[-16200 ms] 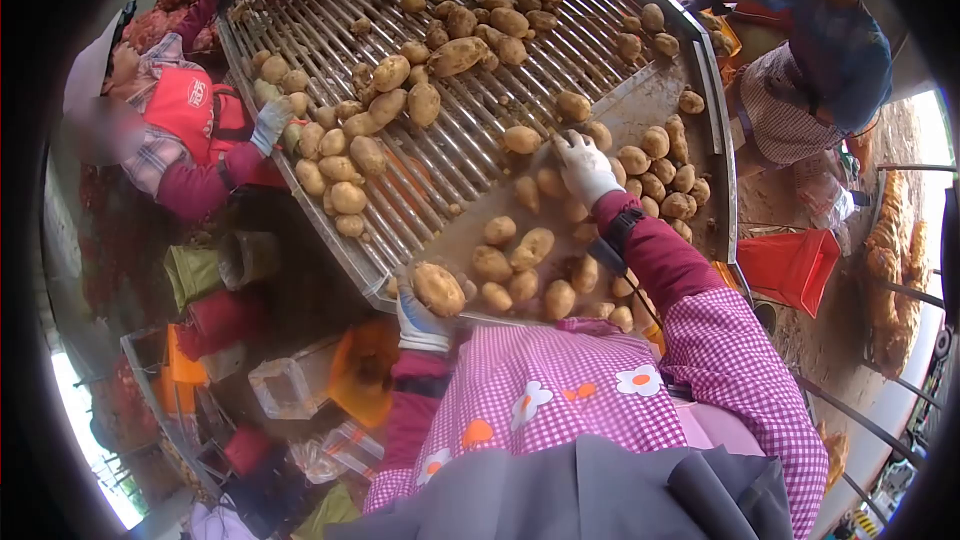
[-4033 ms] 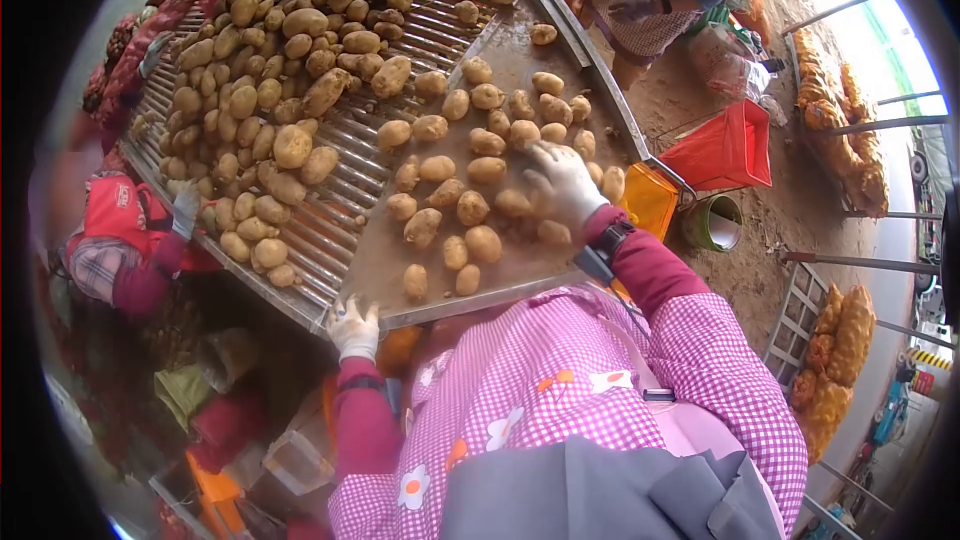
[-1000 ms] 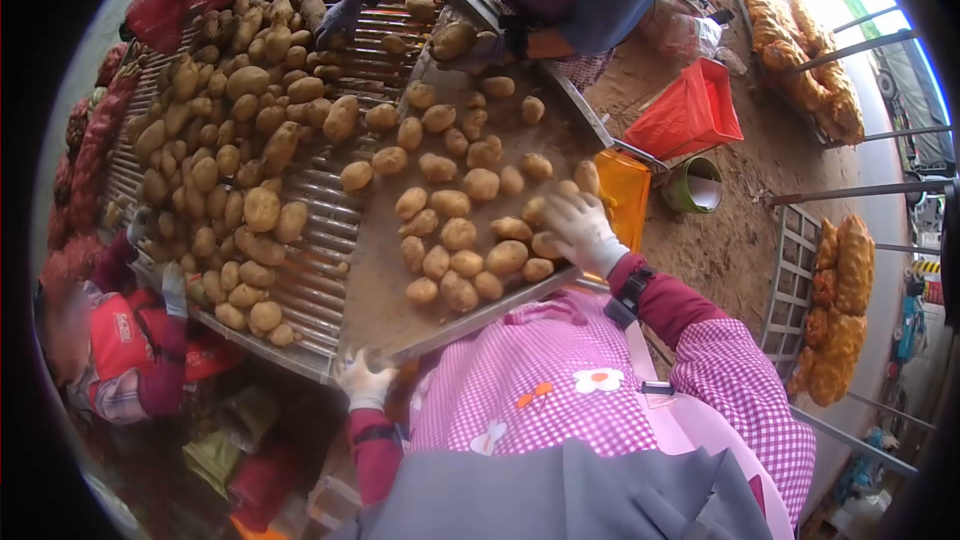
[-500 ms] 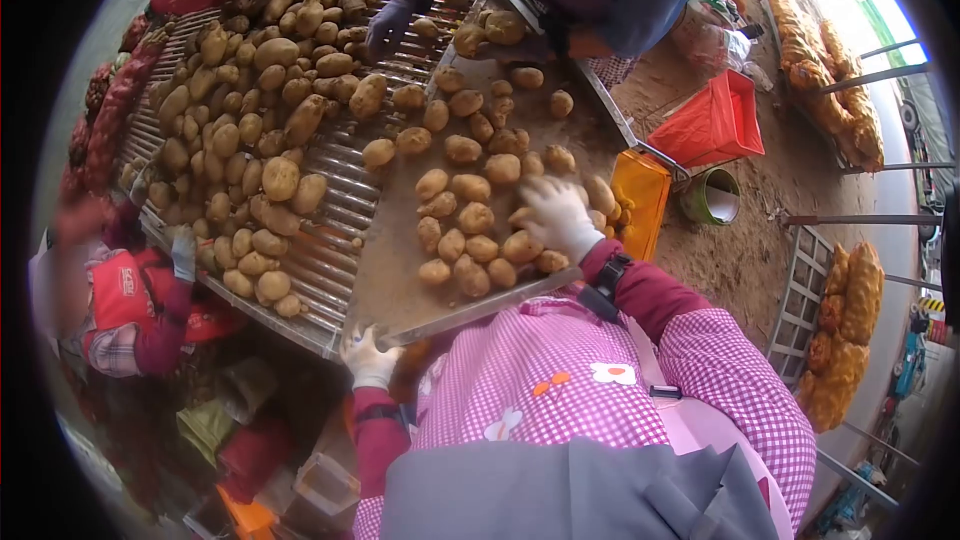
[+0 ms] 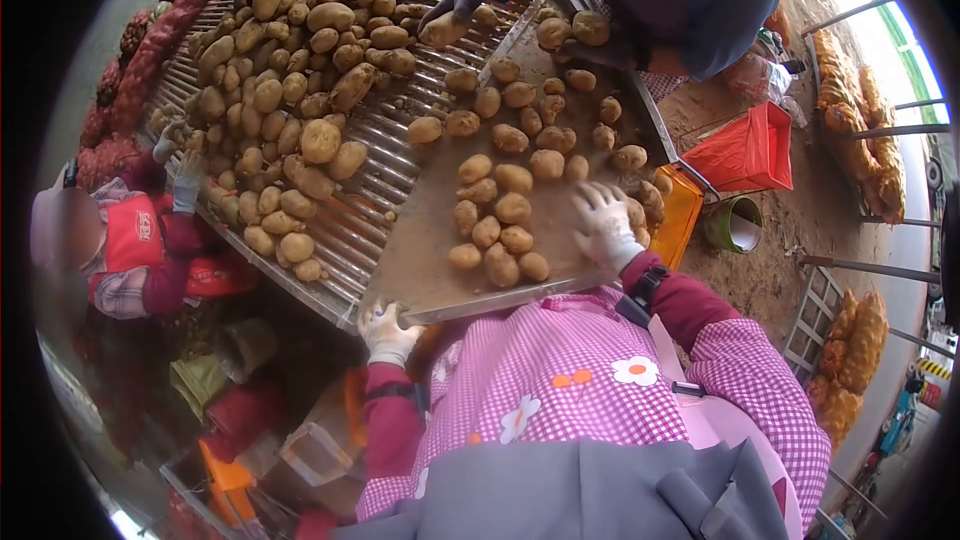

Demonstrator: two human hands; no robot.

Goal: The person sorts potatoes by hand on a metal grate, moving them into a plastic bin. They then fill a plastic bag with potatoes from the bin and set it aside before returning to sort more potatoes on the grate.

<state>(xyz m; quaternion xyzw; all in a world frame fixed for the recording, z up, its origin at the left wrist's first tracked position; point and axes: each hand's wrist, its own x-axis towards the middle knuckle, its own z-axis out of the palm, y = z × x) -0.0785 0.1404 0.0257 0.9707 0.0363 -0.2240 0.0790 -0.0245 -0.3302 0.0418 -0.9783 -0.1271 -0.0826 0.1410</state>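
My right hand (image 5: 603, 228), in a white glove, lies with fingers spread on the metal tray (image 5: 445, 270). Beside it, several potatoes (image 5: 650, 202) sit at the tray's right edge, above a yellow-orange crate (image 5: 680, 218). Left of that hand, loose potatoes (image 5: 512, 208) are scattered over the tray. My left hand (image 5: 388, 333), also gloved, has its fingers curled over the tray's front rim near the corner. A big heap of potatoes (image 5: 270, 110) covers the slatted rollers (image 5: 400, 175) on the left.
Across the rollers, a co-worker's dark-gloved hand (image 5: 465, 5) holds a potato. Another person in a red apron (image 5: 132, 232) works at the left side. A red basket (image 5: 755, 150) and a green bucket (image 5: 735, 225) stand at right, with filled yellow net sacks (image 5: 850, 360) beyond.
My right hand has slid right and several potatoes have moved to the tray's right edge. The opposite co-worker's hand has taken hold of a potato. The view has shifted slightly.
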